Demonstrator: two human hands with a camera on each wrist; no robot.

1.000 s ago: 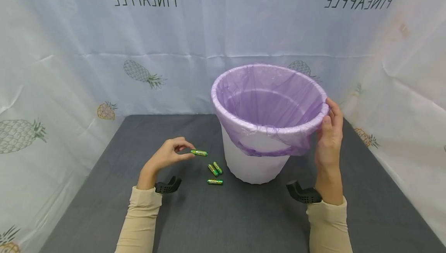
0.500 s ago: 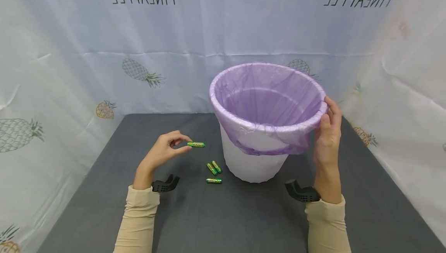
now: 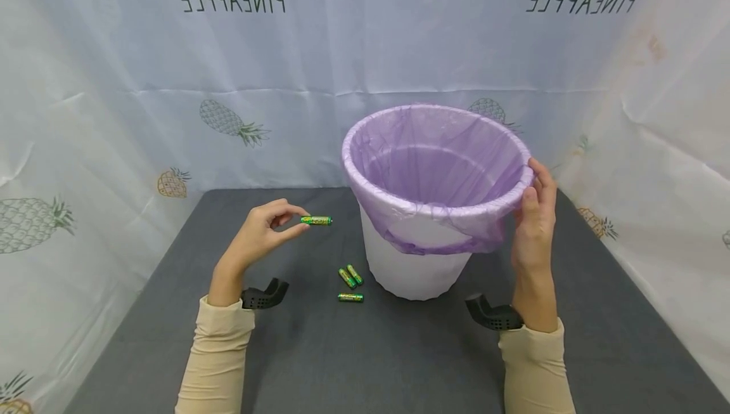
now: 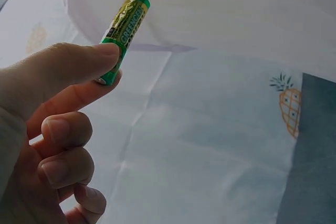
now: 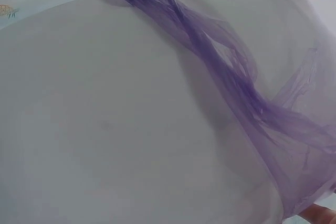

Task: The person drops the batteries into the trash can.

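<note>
My left hand (image 3: 259, 233) pinches a green and yellow AA-type battery (image 3: 317, 220) between thumb and index finger, raised over the table left of the trash can. In the left wrist view the battery (image 4: 126, 30) tilts upward from the fingertips, its lettered label showing. A white trash can (image 3: 413, 271) stands upright, lined with a thin purple trash bag (image 3: 422, 233) folded over its rim. My right hand (image 3: 535, 230) holds the can's right rim, fingertips at the edge and thumb just below. Only a bit of its fingers (image 5: 319, 214) shows in the right wrist view.
Several like batteries lie on the dark grey table by the can's foot: two side by side (image 3: 350, 276) and one crosswise battery (image 3: 350, 298) nearer me. A pineapple-print curtain (image 3: 308, 135) hangs behind the table and at both sides.
My left hand has lifted the battery and drawn it slightly left, away from the can. My right hand stays at the rim, and the other batteries have not moved.
</note>
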